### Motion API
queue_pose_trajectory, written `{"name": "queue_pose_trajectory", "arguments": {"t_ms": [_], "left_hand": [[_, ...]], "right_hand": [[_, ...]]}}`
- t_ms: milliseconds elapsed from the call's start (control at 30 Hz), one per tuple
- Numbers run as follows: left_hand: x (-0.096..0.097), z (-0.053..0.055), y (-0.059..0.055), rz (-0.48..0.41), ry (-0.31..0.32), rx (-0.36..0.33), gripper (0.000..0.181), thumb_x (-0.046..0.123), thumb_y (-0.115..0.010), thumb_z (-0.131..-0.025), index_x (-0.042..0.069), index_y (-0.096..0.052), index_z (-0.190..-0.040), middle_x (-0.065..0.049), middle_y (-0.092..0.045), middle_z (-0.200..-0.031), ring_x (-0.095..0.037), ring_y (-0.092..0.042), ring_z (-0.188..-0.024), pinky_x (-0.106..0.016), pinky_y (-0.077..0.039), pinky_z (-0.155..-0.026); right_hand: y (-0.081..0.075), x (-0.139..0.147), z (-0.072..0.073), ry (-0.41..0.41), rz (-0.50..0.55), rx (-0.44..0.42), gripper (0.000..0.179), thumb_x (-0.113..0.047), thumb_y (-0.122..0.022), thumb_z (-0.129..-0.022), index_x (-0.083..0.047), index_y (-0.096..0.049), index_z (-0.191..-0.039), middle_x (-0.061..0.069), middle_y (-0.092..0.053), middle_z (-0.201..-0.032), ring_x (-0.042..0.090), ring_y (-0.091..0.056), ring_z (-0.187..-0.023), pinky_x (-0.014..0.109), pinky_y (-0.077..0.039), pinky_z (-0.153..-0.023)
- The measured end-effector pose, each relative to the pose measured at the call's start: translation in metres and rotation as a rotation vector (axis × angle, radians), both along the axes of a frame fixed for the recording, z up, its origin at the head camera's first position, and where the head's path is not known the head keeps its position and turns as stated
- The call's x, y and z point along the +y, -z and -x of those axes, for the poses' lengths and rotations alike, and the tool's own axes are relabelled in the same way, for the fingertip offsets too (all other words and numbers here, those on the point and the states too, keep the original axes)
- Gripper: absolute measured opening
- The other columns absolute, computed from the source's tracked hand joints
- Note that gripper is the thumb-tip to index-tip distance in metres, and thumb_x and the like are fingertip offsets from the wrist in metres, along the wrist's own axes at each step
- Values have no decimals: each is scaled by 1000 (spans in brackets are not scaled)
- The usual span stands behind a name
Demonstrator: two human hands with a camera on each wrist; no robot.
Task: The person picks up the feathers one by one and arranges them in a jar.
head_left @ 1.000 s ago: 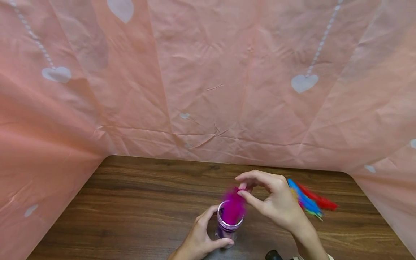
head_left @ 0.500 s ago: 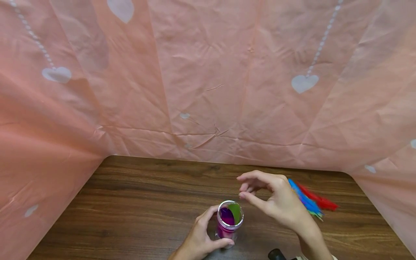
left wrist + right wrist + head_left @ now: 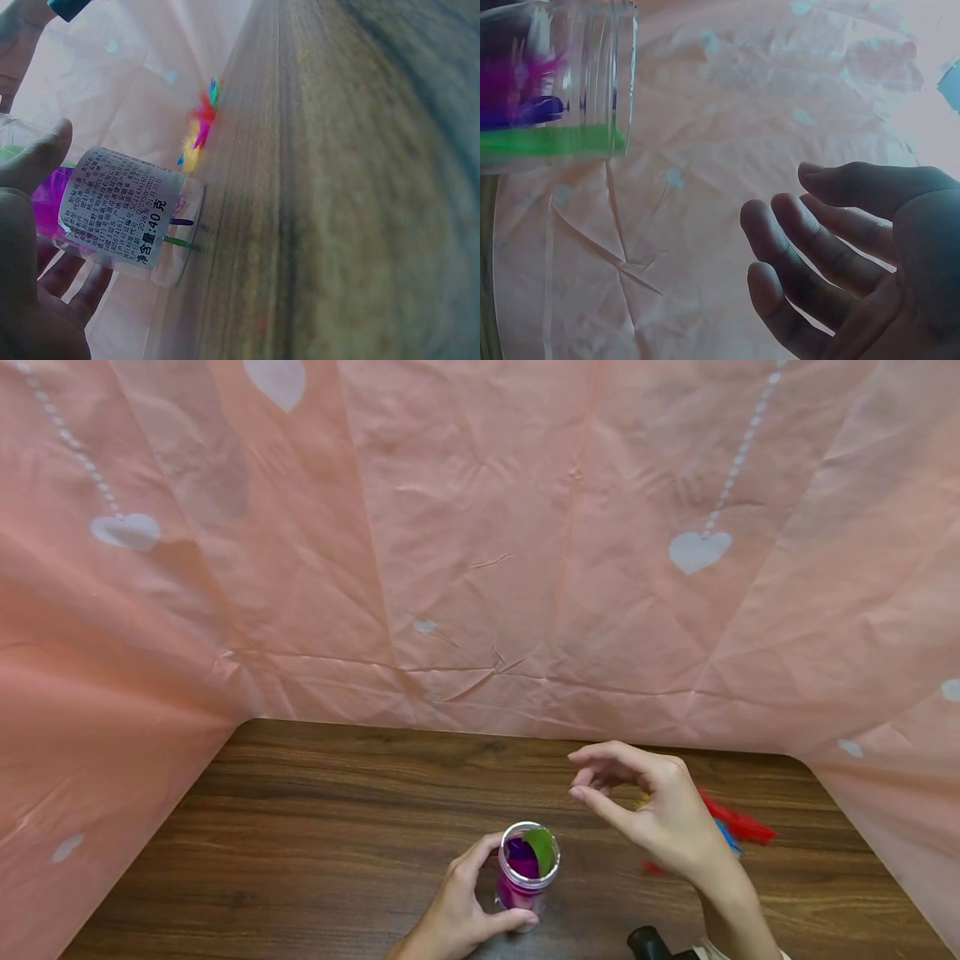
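My left hand grips a clear plastic jar that stands upright, without a lid, on the table. Purple, magenta and green feathers are inside it. A printed label covers the jar's side in the left wrist view, with thin quills showing near the base. To the right of the jar, and apart from it, my right hand hovers with loosely bent fingers that hold nothing. Behind that hand lie loose feathers on the table: red ones, a blue one and a bit of yellow, partly hidden.
The wood-grain table is enclosed at the back and sides by a pink sheet with white hearts. A black object shows at the bottom edge by the right wrist.
A magenta feather pinched in my right hand has gone down into the jar. The right hand has let go and moved right, towards the loose feathers. The left hand keeps its hold.
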State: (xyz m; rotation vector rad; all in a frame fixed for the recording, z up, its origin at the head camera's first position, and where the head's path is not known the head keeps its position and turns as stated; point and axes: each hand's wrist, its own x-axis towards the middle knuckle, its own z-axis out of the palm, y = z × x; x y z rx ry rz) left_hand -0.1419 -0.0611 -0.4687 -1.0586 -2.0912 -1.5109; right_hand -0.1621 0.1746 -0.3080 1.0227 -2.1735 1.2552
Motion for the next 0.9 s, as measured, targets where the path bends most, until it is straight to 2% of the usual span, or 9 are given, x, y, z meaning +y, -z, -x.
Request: {"name": "queue_pose_trajectory", "arguments": {"t_ms": [367,633,900], "left_hand": [[1,-2,0,-7,1,-18,83,14,-96,-72,9,-53,-143,-5,-69,-126,-18,-66,-114,-34,-54,-99],[0,-3,1,-6,-4,-15,84,13,-96,-71,10,-53,-143,-4,-69,-125,-17,-66,-114,-34,-54,-98],[0,-2,1,-5,-6,-29,84,13,-96,-72,12,-53,-143,-3,-69,-125,-16,-66,-114,-34,-52,-99]], "right_hand": [[0,7,-4,160,-42,66,42,12,-85,-74,-13,-75,-106,-5,-75,-88,6,-68,-72,16,-55,-70],[6,17,-4,172,-67,110,45,13,-87,-70,-15,-76,-104,-3,-72,-98,8,-69,-74,16,-56,-71],[8,33,-2,247,-82,116,45,15,-87,-67,-12,-76,-102,-4,-72,-95,5,-67,-74,14,-54,-71]]}}
